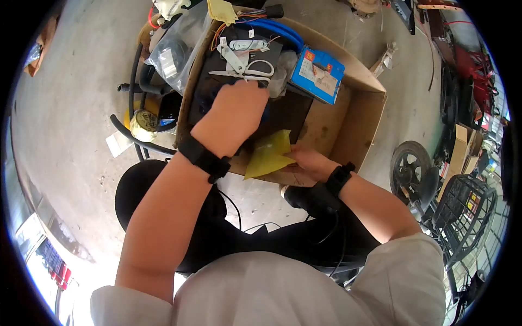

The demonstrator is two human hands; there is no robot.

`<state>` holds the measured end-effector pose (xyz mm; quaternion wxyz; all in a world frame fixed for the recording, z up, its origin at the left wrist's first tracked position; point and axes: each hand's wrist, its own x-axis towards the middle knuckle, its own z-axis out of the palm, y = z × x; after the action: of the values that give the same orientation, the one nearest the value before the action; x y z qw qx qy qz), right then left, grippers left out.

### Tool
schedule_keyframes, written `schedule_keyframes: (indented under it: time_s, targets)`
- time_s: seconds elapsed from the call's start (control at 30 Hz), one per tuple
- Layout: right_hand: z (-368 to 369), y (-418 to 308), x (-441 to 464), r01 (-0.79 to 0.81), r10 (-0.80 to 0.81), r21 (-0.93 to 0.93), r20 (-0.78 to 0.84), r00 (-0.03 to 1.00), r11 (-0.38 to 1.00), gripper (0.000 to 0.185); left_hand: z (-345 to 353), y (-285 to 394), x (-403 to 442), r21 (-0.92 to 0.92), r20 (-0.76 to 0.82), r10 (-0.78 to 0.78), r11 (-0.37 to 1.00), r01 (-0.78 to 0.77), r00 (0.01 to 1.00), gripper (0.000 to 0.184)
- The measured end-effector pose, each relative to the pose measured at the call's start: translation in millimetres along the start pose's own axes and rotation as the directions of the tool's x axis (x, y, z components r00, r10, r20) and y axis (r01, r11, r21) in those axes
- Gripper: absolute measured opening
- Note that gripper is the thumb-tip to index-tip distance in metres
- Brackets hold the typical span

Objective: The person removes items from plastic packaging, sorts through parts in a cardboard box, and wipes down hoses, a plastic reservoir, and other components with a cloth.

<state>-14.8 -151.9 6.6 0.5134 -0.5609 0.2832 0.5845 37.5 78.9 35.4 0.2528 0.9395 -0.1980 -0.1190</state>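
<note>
My left hand [234, 111] is bent down over the box with its back toward me. Its fingers are curled under, so what they hold, if anything, is hidden. Just beyond its knuckles are white-handled scissors [247, 71], blades pointing left; whether the hand touches them I cannot tell. A yellow, thin sheet [269, 155] is pinched by one edge in my right hand [309, 163]. It hangs over the near side of an open cardboard box [356, 111]. Dark flat pieces [285, 117] lie inside the box beneath both hands.
Inside the box are a blue carton [318, 75], a coiled blue hose [277, 28], white parts [232, 58] and wires. A clear plastic bag [173, 60] and black hoses [133, 98] lie left of it. A wheel [409, 165] and black basket [462, 217] stand at right.
</note>
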Motion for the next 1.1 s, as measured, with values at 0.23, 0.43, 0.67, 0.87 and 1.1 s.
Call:
schedule_keyframes:
  time_s: [0.23, 0.43, 0.67, 0.87, 1.1]
  targets:
    - [-22, -51, 46, 0.172, -0.118, -0.512, 0.136, 0.984, 0.842, 0.030, 26, -8, -6, 0.019, 0.033, -0.009, 1.000, 0.008, 0.999, 0.025]
    - [15, -45, 58, 0.287, -0.262, 0.111, -0.195, 0.945, 0.952, 0.048, 5, 4, -11, 0.047, 0.093, -0.060, 0.997, 0.056, 0.994, 0.026]
    - [53, 17, 80, 0.597, -0.685, -0.357, -0.210, 0.698, 0.718, 0.048, 22, -2, -6, 0.095, 0.022, -0.038, 0.995, 0.036, 0.999, 0.020]
    - [37, 2, 63, 0.484, -0.546, -0.263, -0.284, 0.788, 0.835, 0.029, 11, 4, -9, 0.154, 0.107, -0.098, 0.985, 0.081, 0.989, 0.012]
    - [39, -28, 49, 0.469, -0.564, -0.435, -0.114, 0.818, 0.768, 0.034, -2, 7, -2, 0.169, 0.178, -0.149, 0.979, 0.119, 0.973, 0.015]
